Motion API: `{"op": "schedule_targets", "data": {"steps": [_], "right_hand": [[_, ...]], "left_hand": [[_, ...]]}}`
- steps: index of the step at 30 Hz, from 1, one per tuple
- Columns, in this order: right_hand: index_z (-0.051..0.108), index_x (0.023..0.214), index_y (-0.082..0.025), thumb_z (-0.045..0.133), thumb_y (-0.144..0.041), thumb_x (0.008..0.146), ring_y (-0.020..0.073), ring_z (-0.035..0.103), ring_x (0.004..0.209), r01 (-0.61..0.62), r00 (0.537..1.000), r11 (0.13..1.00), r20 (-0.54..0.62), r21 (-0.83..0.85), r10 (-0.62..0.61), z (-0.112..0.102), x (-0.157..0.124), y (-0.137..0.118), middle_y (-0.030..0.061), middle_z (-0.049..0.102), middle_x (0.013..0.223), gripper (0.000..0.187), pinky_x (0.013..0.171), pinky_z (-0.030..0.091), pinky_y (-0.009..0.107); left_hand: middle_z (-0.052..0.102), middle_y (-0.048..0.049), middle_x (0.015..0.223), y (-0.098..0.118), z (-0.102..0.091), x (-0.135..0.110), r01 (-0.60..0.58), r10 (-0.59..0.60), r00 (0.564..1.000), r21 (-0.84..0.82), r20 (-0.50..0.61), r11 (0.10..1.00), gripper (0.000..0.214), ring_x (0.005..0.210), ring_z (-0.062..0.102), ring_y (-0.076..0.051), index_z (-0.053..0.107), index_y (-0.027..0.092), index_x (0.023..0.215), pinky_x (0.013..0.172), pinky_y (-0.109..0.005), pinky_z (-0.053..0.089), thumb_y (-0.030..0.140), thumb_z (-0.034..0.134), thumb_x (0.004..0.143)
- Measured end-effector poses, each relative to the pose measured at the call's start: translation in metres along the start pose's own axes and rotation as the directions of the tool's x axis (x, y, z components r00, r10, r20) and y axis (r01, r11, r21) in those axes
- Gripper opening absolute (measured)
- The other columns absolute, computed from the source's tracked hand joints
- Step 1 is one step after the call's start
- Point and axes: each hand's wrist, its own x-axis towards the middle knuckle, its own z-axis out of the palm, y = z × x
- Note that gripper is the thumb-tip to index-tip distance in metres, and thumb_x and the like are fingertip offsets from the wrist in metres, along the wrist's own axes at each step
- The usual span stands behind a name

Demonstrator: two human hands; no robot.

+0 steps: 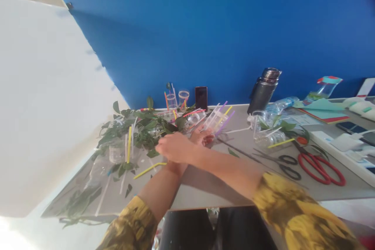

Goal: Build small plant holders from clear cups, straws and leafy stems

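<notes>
My forearms cross over the table, the right one on top. My left hand [202, 136] reaches past the crossing, its fingers curled at the lower end of a clear plastic cup [218, 120]. The cup is tilted, with purple, yellow and clear drinking straws [229, 121] in or against it. My right hand [173, 146] lies over my left wrist, its fingers bent down by the green leaves [146, 133]. What those fingers hold, if anything, is hidden. A yellow straw [148, 170] rests on the table just left of my wrists.
Black-handled scissors [288, 166] and red-handled scissors [320, 168] lie to the right, near a white power strip [342, 156]. A dark flask [263, 90] and a phone [201, 97] stand at the blue partition [205, 35]. More cups with straws [184, 97] stand behind.
</notes>
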Motion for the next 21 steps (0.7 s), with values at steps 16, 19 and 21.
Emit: {"op": "schedule_targets", "data": {"steps": [16, 19, 21], "right_hand": [[0.077, 0.091, -0.017, 0.065, -0.008, 0.088, 0.0283, 0.077, 0.098, -0.195, 0.965, 0.977, 0.195, 0.085, 0.175, 0.047, 0.057, 0.006, 0.0126, 0.081, 0.1, 0.016, 0.074, 0.059, 0.037], [0.072, 0.082, -0.019, 0.064, -0.014, 0.089, 0.0224, 0.073, 0.085, -0.148, 0.982, 0.943, 0.154, 0.299, 0.106, 0.03, 0.048, 0.009, 0.0076, 0.079, 0.091, 0.011, 0.062, 0.048, 0.027], [0.067, 0.075, -0.019, 0.064, -0.024, 0.092, 0.0168, 0.067, 0.076, -0.063, 0.998, 0.864, 0.029, 0.5, 0.056, 0.006, 0.032, 0.016, 0.0036, 0.075, 0.082, 0.018, 0.06, 0.042, 0.024]], "left_hand": [[0.077, -0.0093, 0.109, 0.007, -0.019, 0.004, -0.008, -0.009, 0.893, 0.036, 0.45, 0.999, 0.064, 0.093, 0.074, -0.022, 0.061, 0.022, 0.133, 0.091, -0.038, 0.059, 0.024, 0.079, 0.072], [0.078, -0.0102, 0.11, 0.009, -0.019, 0.005, -0.128, 0.051, 0.886, 0.138, 0.46, 0.982, 0.055, 0.095, 0.076, -0.024, 0.066, 0.021, 0.129, 0.091, -0.04, 0.06, 0.02, 0.072, 0.074], [0.079, -0.0117, 0.11, 0.009, -0.016, 0.006, -0.236, 0.117, 0.881, 0.211, 0.458, 0.949, 0.048, 0.095, 0.076, -0.025, 0.07, 0.019, 0.126, 0.086, -0.039, 0.062, 0.018, 0.067, 0.078]]}}
